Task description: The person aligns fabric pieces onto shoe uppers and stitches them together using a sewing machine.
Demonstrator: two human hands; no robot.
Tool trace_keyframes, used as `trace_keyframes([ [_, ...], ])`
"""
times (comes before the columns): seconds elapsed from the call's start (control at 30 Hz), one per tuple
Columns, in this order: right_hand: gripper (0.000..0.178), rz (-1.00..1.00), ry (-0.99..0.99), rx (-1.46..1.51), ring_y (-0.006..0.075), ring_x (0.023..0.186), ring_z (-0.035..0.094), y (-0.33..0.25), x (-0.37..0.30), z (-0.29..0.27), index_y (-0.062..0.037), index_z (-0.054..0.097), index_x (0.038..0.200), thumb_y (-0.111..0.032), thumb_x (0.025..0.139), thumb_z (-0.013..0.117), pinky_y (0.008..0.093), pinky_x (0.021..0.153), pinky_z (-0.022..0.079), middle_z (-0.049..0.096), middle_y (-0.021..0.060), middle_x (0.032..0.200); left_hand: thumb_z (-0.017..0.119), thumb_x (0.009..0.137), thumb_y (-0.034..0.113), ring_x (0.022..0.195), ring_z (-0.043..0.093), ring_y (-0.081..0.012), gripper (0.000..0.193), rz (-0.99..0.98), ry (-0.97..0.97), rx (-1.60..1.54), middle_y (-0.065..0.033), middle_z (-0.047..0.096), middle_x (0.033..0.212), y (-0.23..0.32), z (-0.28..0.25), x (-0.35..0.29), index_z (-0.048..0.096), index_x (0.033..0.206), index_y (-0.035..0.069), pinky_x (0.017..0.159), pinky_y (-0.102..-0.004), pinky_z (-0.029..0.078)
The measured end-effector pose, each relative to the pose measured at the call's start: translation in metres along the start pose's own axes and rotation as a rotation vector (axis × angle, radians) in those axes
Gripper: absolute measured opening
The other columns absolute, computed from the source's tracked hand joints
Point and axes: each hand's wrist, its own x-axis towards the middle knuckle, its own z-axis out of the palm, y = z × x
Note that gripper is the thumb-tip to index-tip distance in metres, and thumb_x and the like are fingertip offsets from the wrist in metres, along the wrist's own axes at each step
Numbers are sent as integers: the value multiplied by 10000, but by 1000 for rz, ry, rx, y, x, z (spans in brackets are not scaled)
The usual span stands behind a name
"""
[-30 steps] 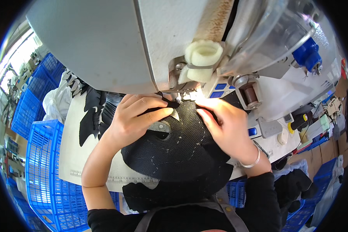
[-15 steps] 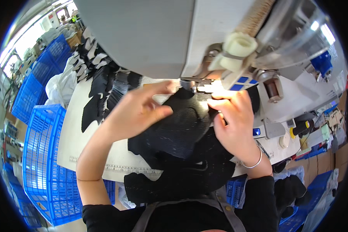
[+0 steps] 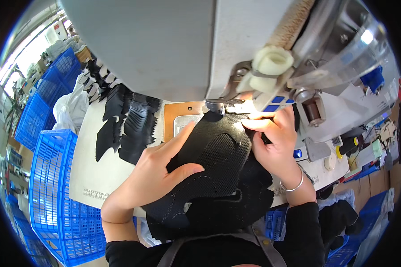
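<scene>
A black mesh fabric piece (image 3: 220, 153) with stitched lines lies under the sewing machine (image 3: 165, 49), its far edge reaching the presser area (image 3: 216, 108). My left hand (image 3: 153, 173) rests on the fabric's left side, thumb spread away from the stretched fingers. At the right edge, close beside the lit needle area, the fingertips of my right hand (image 3: 276, 140) pinch the fabric. The near part of the black material hangs over the table's front edge towards my lap. The needle itself is too small to make out.
Stacked black cut pieces (image 3: 138, 127) lie on the white table (image 3: 87, 178) to the left. A blue crate (image 3: 53, 191) stands beside the table's left edge. A thread bobbin (image 3: 313, 111) and a clear guard (image 3: 343, 62) are at the machine's right.
My left hand has come down onto the fabric from a blurred position nearer the presser. The fabric has turned a little, and my right hand stays at its right edge.
</scene>
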Motion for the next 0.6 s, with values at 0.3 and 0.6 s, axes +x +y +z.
trace_keyframes([
  [0.3, 419, -92, 110, 17, 327, 900, 563, 21, -4, 10, -137, 684, 900, 86, 545, 674, 414, 752, 466, 621, 83, 1001, 782, 798, 174, 545, 348, -133, 687, 16, -9, 131, -112, 427, 622, -3, 2, -2, 469, 1382, -8, 507, -255, 371],
  [0.6, 397, -76, 85, 28, 319, 900, 565, 18, -7, 8, -116, 678, 888, 79, 543, 678, 390, 745, 471, 622, 102, 1013, 785, 794, 177, 553, 365, -163, 693, 65, 0, 143, -113, 437, 630, -1, 1, -4, 469, 1381, -14, 531, -281, 392],
])
